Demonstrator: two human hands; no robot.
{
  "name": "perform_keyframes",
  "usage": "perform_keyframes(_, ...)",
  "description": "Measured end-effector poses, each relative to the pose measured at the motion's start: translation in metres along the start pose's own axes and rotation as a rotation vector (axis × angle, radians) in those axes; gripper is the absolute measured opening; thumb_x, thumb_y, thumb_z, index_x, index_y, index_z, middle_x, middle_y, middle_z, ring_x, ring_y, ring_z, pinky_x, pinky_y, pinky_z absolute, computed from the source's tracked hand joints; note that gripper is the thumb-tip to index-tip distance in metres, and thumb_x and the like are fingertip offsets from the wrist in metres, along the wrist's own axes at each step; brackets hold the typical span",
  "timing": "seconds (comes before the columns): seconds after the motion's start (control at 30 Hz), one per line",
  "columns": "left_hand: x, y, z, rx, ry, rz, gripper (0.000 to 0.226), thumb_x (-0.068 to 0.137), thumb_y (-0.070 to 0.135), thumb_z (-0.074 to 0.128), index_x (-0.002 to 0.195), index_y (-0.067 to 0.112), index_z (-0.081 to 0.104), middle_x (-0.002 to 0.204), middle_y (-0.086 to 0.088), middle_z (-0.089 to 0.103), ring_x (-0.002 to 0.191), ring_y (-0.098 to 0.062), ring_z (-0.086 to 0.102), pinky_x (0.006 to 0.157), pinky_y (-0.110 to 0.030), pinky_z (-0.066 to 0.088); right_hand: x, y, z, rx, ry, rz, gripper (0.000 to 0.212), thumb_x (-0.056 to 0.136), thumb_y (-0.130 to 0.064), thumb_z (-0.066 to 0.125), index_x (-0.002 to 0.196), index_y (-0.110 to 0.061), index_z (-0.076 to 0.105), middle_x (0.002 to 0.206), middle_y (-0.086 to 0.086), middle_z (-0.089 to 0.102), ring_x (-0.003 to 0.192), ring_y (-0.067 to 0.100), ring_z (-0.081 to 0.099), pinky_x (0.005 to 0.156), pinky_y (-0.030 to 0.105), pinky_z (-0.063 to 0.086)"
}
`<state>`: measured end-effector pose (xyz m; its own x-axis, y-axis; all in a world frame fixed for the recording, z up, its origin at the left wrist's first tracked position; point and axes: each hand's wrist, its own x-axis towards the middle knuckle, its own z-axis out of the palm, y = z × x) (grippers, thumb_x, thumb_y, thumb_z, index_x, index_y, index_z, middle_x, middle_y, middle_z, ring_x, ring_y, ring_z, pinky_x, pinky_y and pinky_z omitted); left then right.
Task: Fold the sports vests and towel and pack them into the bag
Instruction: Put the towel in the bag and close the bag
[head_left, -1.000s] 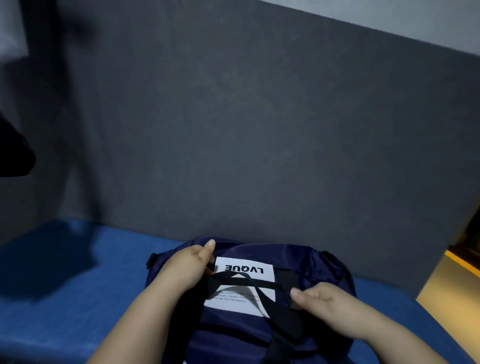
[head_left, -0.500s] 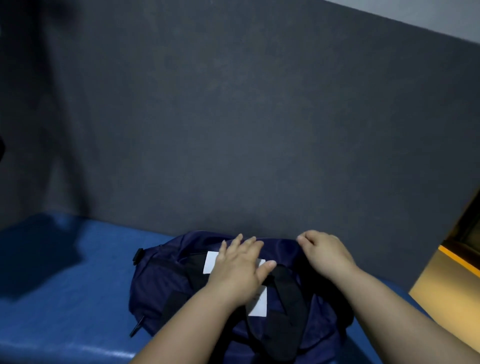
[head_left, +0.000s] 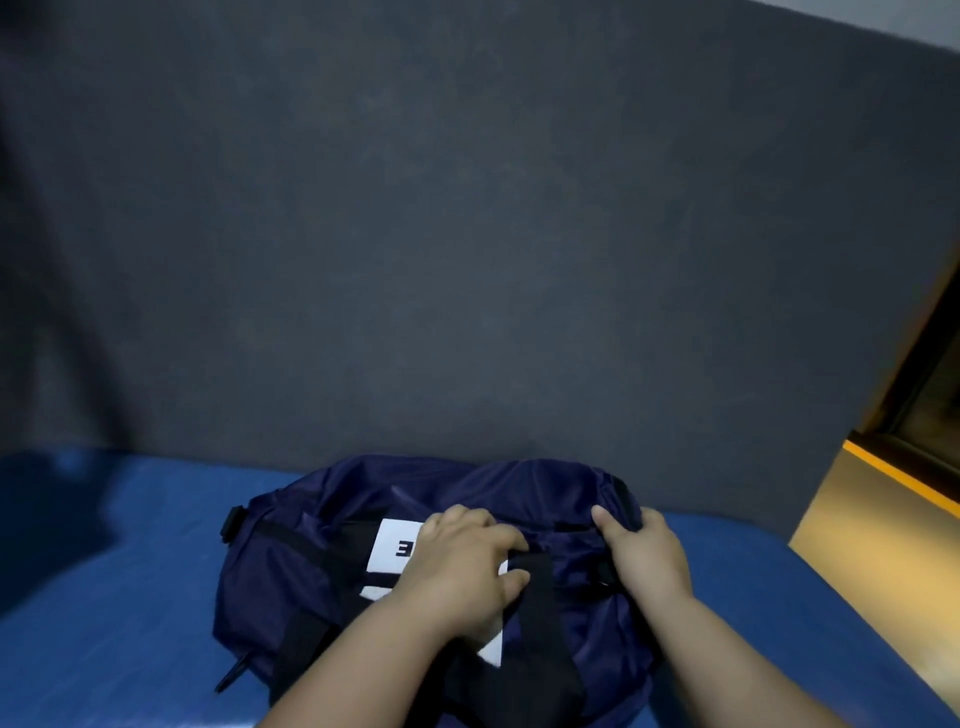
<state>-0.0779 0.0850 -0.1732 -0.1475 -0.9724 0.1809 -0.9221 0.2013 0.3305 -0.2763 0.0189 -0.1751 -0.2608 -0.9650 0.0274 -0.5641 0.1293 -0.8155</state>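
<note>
Bag position: the navy blue nylon duffel bag (head_left: 291, 571) lies on the blue-covered table (head_left: 104, 597), its far side close to the dark grey felt-like wall panel (head_left: 467, 234).
Long axis: runs left to right across the view, parallel to the panel; one end points left, the other right.
Upward face: the side carrying the white rectangular label (head_left: 395, 545), where one black letter shows beside the hand.
Bag shape and texture: soft, rounded and bulging, with smooth, slightly shiny cloth creased along the far edge.
Straps: a flat black webbing handle strap (head_left: 540, 613) crosses the bag from the top toward the camera, at right angles to the long axis.
Fittings: a black plastic buckle (head_left: 231, 522) sits at the left end; a thin black pull tab (head_left: 231, 675) sticks out at the near left corner.
Left grip: the left hand (head_left: 457, 571) rests on the label, fingers and thumb curled narrowly together, pinching the upper end of the strap.
Right grip: the right hand (head_left: 647, 558) clasps the bag's right end, thumb pressed on top; its fingers wrap over the far side, out of sight.
Table surface: flat, matte, evenly blue, shadowed at the left.
Right edge: a tan surface with an orange edge strip (head_left: 883, 545) lies beyond the table.
</note>
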Motion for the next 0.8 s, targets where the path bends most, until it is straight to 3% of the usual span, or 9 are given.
perform_keyframes(0.1,-0.002,0.007,-0.004,-0.026,-0.006,0.013,0.034,0.088,0.056,0.053,0.117,0.038,0.059,0.113,0.013,0.052,0.117,-0.012,0.039,0.103,-0.027,0.023,-0.008,0.006,-0.001,0.128,0.032,-0.091,0.021,0.096,-0.039,0.055,0.103,-0.018,0.056,0.094,0.001,0.063,0.076,0.011,0.054,0.057,0.025,0.038)
perform_keyframes(0.17,-0.001,0.012,-0.005,-0.084,0.014,0.000,0.032,0.088,0.062,0.050,0.096,0.033,0.062,0.100,0.013,0.052,0.110,-0.011,0.044,0.098,-0.027,0.030,-0.014,0.009,-0.002,0.191,0.039,-0.128,0.015,0.098,-0.034,0.054,0.101,-0.020,0.056,0.089,-0.005,0.061,0.076,0.007,0.054,0.060,0.022,0.039)
perform_keyframes(0.27,0.001,0.023,-0.003,-0.126,0.019,-0.055,0.038,0.096,0.058,0.040,0.080,0.025,0.050,0.095,0.008,0.053,0.105,-0.017,0.051,0.091,-0.030,0.035,-0.022,0.013,-0.003,0.249,0.058,-0.182,0.011,0.099,-0.031,0.052,0.098,-0.021,0.057,0.086,-0.009,0.060,0.079,0.005,0.055,0.062,0.014,0.038)
perform_keyframes(0.33,0.004,0.029,0.002,-0.094,0.043,-0.076,0.032,0.098,0.053,0.041,0.088,0.024,0.052,0.106,0.007,0.058,0.107,-0.019,0.052,0.091,-0.032,0.035,-0.028,0.014,-0.004,0.282,0.071,-0.210,0.014,0.099,-0.030,0.051,0.092,-0.021,0.058,0.085,-0.007,0.061,0.081,0.009,0.057,0.061,0.013,0.038)
perform_keyframes(0.4,0.006,0.034,0.008,-0.092,0.079,-0.070,0.025,0.097,0.048,0.045,0.109,0.028,0.055,0.121,0.011,0.056,0.116,-0.016,0.047,0.096,-0.031,0.033,-0.032,0.015,-0.005,0.316,0.067,-0.217,0.018,0.100,-0.029,0.049,0.086,-0.023,0.057,0.084,-0.005,0.061,0.079,0.007,0.056,0.059,0.011,0.038)
perform_keyframes(0.5,0.009,0.037,0.013,-0.061,0.083,0.005,0.035,0.098,0.040,0.045,0.132,0.034,0.049,0.136,0.014,0.047,0.128,-0.014,0.036,0.105,-0.031,0.027,-0.034,0.018,-0.005,0.360,0.068,-0.218,0.025,0.100,-0.029,0.048,0.079,-0.018,0.055,0.077,-0.001,0.056,0.071,0.012,0.052,0.060,0.015,0.039)
perform_keyframes(0.7,0.010,0.037,0.016,-0.015,0.062,0.033,0.039,0.098,0.038,0.043,0.137,0.031,0.044,0.135,0.007,0.049,0.129,-0.017,0.039,0.108,-0.030,0.024,-0.033,0.023,-0.004,0.406,0.053,-0.204,0.027,0.100,-0.032,0.047,0.086,-0.012,0.059,0.080,0.003,0.059,0.074,0.015,0.053,0.064,0.023,0.041)
perform_keyframes(0.8,0.010,0.038,0.014,-0.006,0.023,0.059,0.040,0.098,0.037,0.044,0.139,0.033,0.043,0.135,0.007,0.046,0.130,-0.017,0.035,0.110,-0.030,0.021,-0.034,0.025,-0.005,0.436,0.057,-0.208,0.025,0.101,-0.030,0.047,0.090,-0.012,0.060,0.083,0.002,0.061,0.077,0.014,0.055,0.063,0.017,0.041)
